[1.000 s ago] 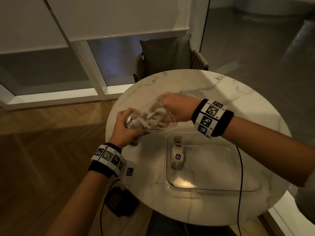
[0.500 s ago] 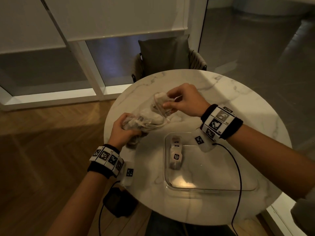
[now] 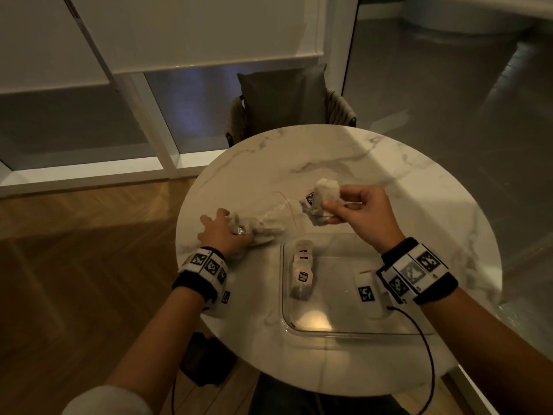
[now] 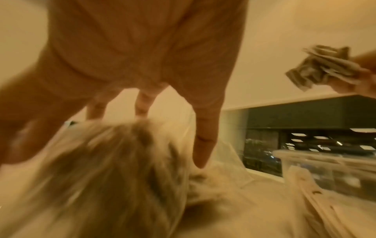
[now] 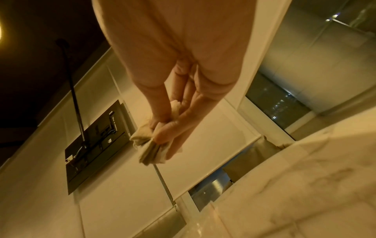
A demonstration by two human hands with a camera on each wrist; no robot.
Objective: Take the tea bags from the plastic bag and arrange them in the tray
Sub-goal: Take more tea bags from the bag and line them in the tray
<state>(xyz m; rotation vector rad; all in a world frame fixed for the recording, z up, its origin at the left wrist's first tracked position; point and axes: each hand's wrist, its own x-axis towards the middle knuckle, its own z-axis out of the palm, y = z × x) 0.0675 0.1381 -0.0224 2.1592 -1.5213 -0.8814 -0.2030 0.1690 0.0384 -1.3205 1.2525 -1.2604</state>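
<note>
The clear plastic bag (image 3: 263, 223) with tea bags inside lies on the round marble table (image 3: 419, 205), left of centre. My left hand (image 3: 221, 229) rests on its near end with fingers spread and straight (image 4: 201, 154). My right hand (image 3: 332, 209) hovers above the table right of the bag and pinches a small bunch of white tea bags (image 3: 324, 196) between thumb and fingers (image 5: 160, 128). The clear tray (image 3: 353, 330) sits in front of me, below the right hand. A short row of tea bags (image 3: 302, 272) lies along its left side.
A dark chair (image 3: 284, 100) stands at the table's far side. Black cables (image 3: 428, 354) run from my wristbands, one across the tray's right part. A dark object (image 3: 206, 360) sits on the wooden floor by the table's near left edge.
My right hand came out of the bag with a bunch of tea bags and moved right. My left hand lowered the bag onto the table and its fingers spread.
</note>
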